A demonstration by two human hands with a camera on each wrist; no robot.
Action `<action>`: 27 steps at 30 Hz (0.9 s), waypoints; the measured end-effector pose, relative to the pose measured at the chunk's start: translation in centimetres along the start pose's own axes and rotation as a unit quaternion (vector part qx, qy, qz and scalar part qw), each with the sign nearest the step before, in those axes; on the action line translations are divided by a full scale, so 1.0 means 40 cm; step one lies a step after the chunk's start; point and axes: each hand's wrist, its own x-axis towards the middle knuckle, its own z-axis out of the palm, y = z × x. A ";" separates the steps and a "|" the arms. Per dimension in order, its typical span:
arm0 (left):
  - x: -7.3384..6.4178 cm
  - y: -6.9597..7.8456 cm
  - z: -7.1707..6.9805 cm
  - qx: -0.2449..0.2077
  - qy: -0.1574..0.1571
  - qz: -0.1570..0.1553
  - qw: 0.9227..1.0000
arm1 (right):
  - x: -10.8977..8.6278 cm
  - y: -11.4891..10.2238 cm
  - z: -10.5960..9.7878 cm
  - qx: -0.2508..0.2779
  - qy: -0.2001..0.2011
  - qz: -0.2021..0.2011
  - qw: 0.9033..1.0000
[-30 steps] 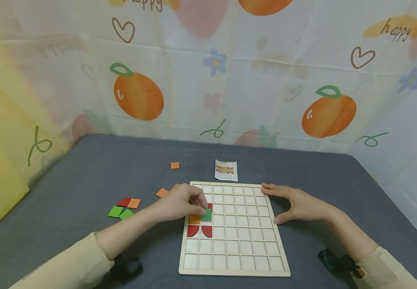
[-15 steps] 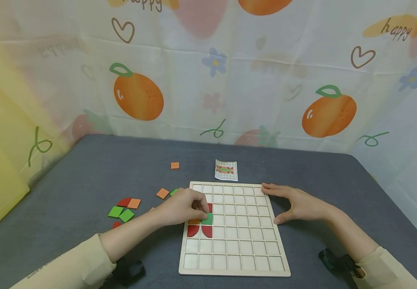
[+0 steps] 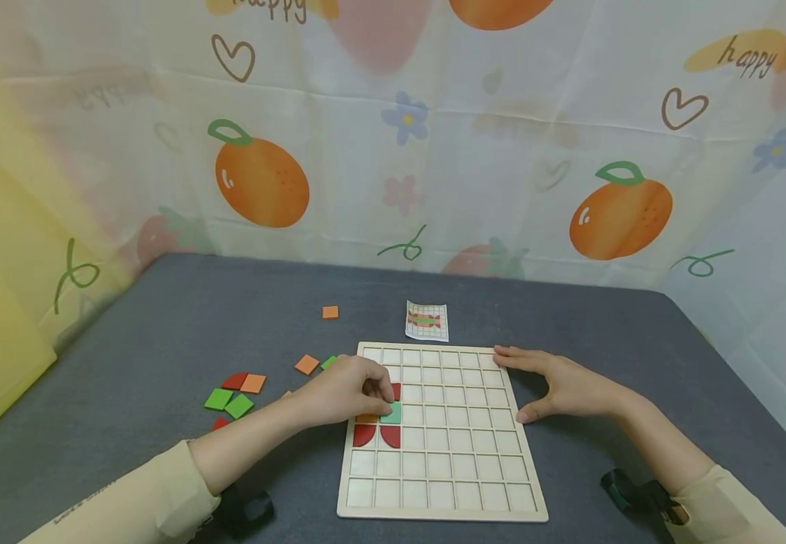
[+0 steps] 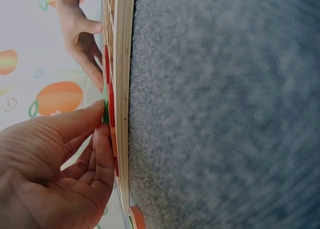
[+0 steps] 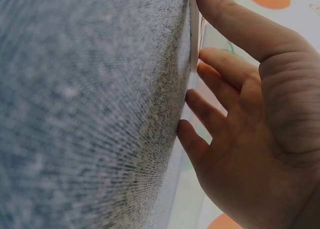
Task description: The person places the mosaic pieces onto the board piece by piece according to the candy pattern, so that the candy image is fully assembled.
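Note:
My left hand (image 3: 352, 389) pinches a green square tile (image 3: 391, 414) between thumb and fingers, low over the second column of a pale wooden grid board (image 3: 440, 518). An orange tile (image 3: 367, 418) lies just left of it, partly covered by the hand. Two red quarter-circle tiles (image 3: 390, 437) sit in the row below, and a bit of another red tile (image 3: 396, 391) shows above. From the left wrist, the green tile (image 4: 105, 111) appears edge-on at the fingertips. My right hand (image 3: 559, 385) rests against the board's right edge, thumb and fingers spread.
Loose tiles lie left of the board: red, green and orange ones in a cluster (image 3: 239, 406), an orange tile (image 3: 307, 365) and a green tile (image 3: 328, 363) nearer. Farther back are an orange tile (image 3: 330, 312) and a small pattern card (image 3: 426, 320). A printed curtain (image 3: 488, 174) hangs behind the dark table.
The left hand has lowered slightly toward me with the green tile, which now lines up with its grid square beside the orange tile. The right hand has stayed in place.

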 end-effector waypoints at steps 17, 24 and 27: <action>-0.005 0.008 -0.004 0.014 -0.004 0.009 1.000 | 0.001 0.001 0.001 0.001 -0.002 -0.004 1.000; -0.008 0.014 -0.022 0.019 0.008 0.009 1.000 | 0.002 0.002 0.002 -0.005 -0.001 -0.001 1.000; -0.012 0.016 -0.038 0.021 0.014 0.011 1.000 | 0.002 0.002 0.001 -0.008 0.001 0.001 1.000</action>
